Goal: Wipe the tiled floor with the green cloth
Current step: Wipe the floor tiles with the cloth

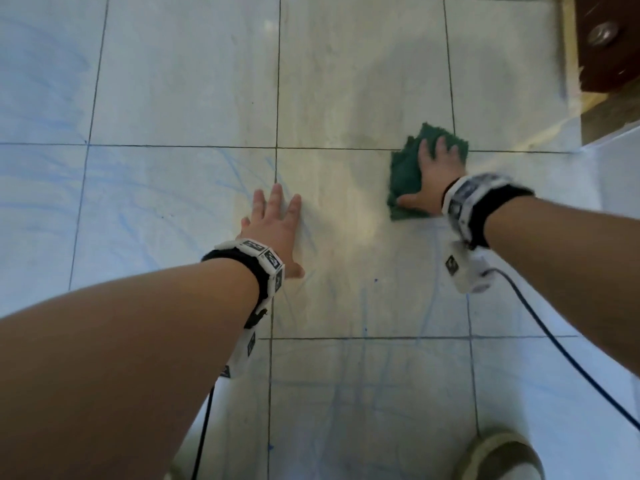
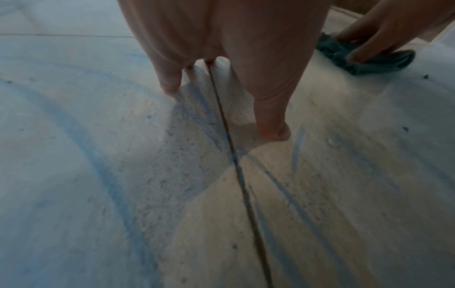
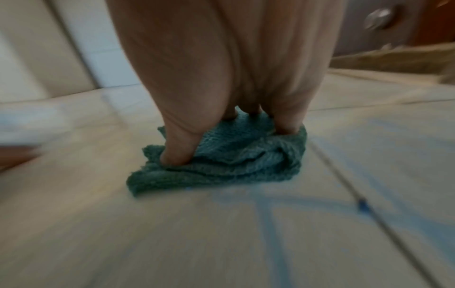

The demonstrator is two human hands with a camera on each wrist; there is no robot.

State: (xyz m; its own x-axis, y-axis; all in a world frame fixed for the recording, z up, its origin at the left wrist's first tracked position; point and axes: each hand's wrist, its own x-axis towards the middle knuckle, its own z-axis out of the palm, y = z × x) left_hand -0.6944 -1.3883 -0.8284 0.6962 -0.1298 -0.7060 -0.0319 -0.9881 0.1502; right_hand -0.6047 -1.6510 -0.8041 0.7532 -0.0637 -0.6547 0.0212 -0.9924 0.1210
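While the left hand [image 1: 273,225] lies flat on the tiled floor [image 1: 180,98] with its fingers [image 1: 277,197] straight and spread, holding nothing, the right hand [image 1: 434,171] presses down on the green cloth [image 1: 403,171]. The right hand's fingers are laid across the cloth, and its thumb points toward the left hand. In the right wrist view the cloth [image 3: 221,165] is bunched into folds under the fingertips [image 3: 176,154], which dig into the fabric. That picture is blurred, so whether they actually pinch a fold or only press on it is hard to say.

The cloth sits on the floor just beside a grout line [image 1: 453,98], to the right of the left hand and well apart from it. The left hand rests next to another grout line [image 1: 277,98], which the left wrist view shows running out from under the palm [image 2: 241,194].

Blue streaks [image 1: 45,81] mark the tiles on the left and near the bottom of the head view. At the top right stands dark wooden furniture [image 1: 609,71] with a round metal knob [image 1: 602,33]. Each wrist carries a black band with white marker blocks [image 1: 266,258], and a dark cable [image 1: 554,341] trails from the right one.
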